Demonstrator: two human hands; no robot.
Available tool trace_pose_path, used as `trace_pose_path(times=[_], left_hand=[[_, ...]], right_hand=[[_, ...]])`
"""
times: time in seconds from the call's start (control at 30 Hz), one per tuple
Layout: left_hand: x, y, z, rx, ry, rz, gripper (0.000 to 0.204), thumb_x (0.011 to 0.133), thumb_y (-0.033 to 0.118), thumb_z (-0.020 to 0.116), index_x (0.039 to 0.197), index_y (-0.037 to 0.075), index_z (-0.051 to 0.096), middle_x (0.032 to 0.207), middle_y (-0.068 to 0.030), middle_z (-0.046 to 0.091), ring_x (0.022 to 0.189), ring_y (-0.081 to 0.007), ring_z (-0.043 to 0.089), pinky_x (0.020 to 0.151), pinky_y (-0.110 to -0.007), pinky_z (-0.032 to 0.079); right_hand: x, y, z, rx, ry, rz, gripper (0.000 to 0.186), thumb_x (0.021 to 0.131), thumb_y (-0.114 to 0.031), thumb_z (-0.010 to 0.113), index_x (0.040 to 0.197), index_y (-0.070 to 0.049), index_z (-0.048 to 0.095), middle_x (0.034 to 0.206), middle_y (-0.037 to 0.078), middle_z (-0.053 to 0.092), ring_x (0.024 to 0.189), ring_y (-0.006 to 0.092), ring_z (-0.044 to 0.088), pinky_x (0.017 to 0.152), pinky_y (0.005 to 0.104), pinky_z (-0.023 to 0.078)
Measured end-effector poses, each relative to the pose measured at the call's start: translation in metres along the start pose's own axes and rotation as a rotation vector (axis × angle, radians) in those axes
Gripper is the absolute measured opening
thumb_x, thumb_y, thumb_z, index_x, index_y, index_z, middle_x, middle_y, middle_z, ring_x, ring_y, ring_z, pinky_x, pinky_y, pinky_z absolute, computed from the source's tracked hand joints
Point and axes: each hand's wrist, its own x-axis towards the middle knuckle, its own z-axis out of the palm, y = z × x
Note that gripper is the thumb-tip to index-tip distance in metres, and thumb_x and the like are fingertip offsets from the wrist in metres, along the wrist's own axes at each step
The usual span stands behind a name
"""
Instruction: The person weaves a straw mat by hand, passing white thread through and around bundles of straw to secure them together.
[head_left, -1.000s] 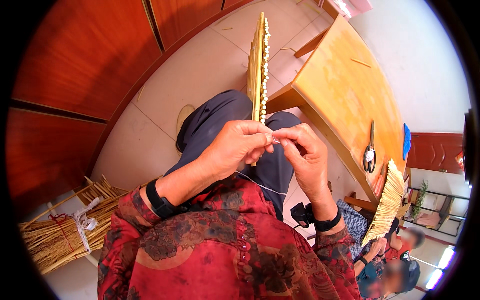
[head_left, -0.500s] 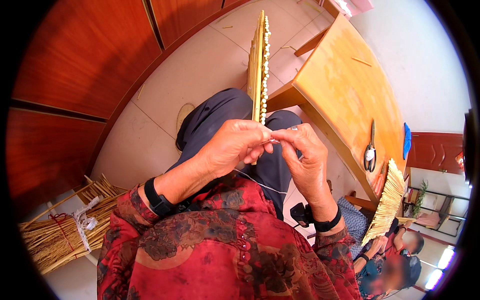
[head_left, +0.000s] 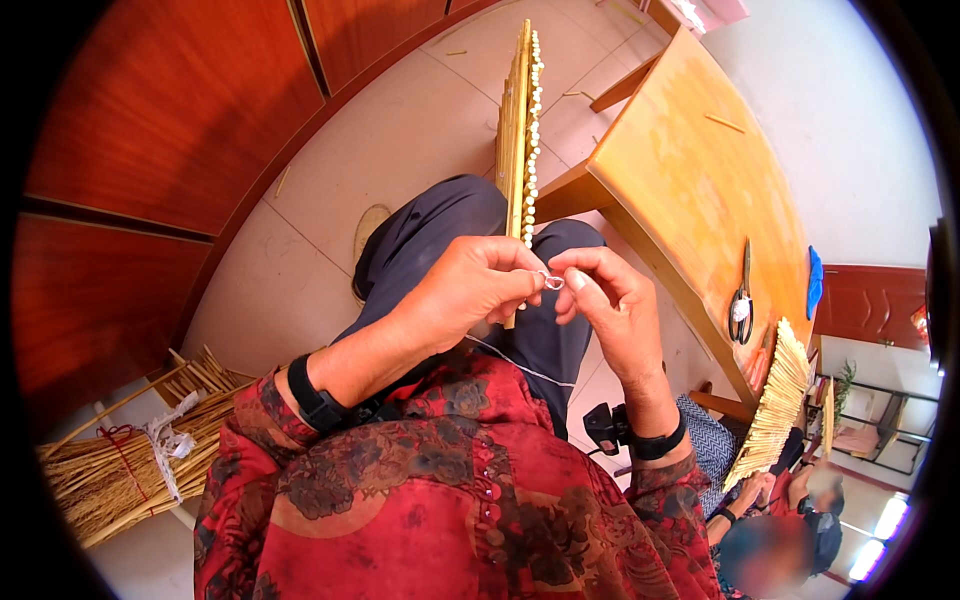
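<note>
left hand (head_left: pixel 470 285) is pinching a looped white cord (head_left: pixel 554 284) over the knees (head_left: pixel 470 197) — apparently steadying it — while the right hand (head_left: pixel 618 300) is holding bent fingers at the loop's edge, grip unclear; a stalk panel (head_left: pixel 516 130) is standing between the knees, seemingly for support.

Red floral shirt (head_left: pixel 400 520), black wristbands (head_left: pixel 316 400)

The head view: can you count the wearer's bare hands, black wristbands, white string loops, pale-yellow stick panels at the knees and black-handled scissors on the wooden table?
Bare hands, left and right: 2
Black wristbands: 2
White string loop: 1
Pale-yellow stick panel: 1
Black-handled scissors: 1
Total: 7
</note>
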Motion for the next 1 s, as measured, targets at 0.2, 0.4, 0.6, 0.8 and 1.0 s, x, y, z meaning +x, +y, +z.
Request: trace_pose_path(times=[0.2, 0.4, 0.6, 0.8, 1.0], left_hand=[[-0.001, 0.000, 0.004, 0.149, 0.009, 0.069, 0.006, 0.081, 0.009, 0.059, 0.080, 0.003, 0.061, 0.066, 0.0018, 0.056, 0.050, -0.0010, 0.041, 0.043, -0.016, 0.030], [-0.004, 0.002, 0.006, 0.230, -0.010, 0.077, 0.009, 0.082, 0.009, 0.058, 0.086, 0.002, 0.062, 0.066, 0.0028, 0.056, 0.052, -0.0011, 0.043, 0.044, -0.016, 0.031], [-0.001, 0.000, -0.003, 0.148, -0.124, 0.072, 0.013, 0.084, 0.006, 0.055, 0.093, 0.000, 0.062, 0.073, -0.0008, 0.059, 0.058, -0.0037, 0.049, 0.048, -0.018, 0.039], [0.001, 0.001, -0.004, 0.159, -0.143, 0.055, 0.013, 0.085, 0.010, 0.057, 0.092, 0.000, 0.063, 0.074, -0.0026, 0.060, 0.058, -0.0052, 0.051, 0.048, -0.018, 0.040], [0.001, 0.001, -0.003, 0.146, -0.131, 0.041, 0.014, 0.084, 0.012, 0.058, 0.091, 0.000, 0.064, 0.074, -0.0026, 0.060, 0.058, -0.0051, 0.051, 0.048, -0.018, 0.040]], right_hand=[[0.004, 0.008, -0.006, 0.029, -0.074, 0.005, 0.010, 0.082, -0.006, 0.060, 0.090, -0.001, 0.058, 0.078, 0.003, 0.060, 0.067, 0.0080, 0.059, 0.060, 0.0204, 0.049], [0.003, 0.007, -0.010, 0.064, -0.088, 0.046, 0.008, 0.083, -0.004, 0.058, 0.088, 0.001, 0.057, 0.077, 0.006, 0.061, 0.067, 0.0100, 0.060, 0.060, 0.0212, 0.050], [0.004, 0.005, -0.014, 0.095, -0.111, 0.055, 0.008, 0.083, -0.005, 0.057, 0.088, 0.002, 0.057, 0.076, 0.008, 0.062, 0.068, 0.0113, 0.061, 0.061, 0.0216, 0.051], [0.003, 0.006, -0.014, 0.100, -0.119, 0.041, 0.009, 0.083, -0.006, 0.058, 0.088, 0.001, 0.057, 0.076, 0.008, 0.062, 0.069, 0.0108, 0.061, 0.061, 0.0212, 0.050], [0.003, 0.006, -0.013, 0.080, -0.107, 0.034, 0.007, 0.083, -0.006, 0.058, 0.086, 0.000, 0.057, 0.076, 0.006, 0.062, 0.069, 0.0096, 0.060, 0.062, 0.0207, 0.050]])
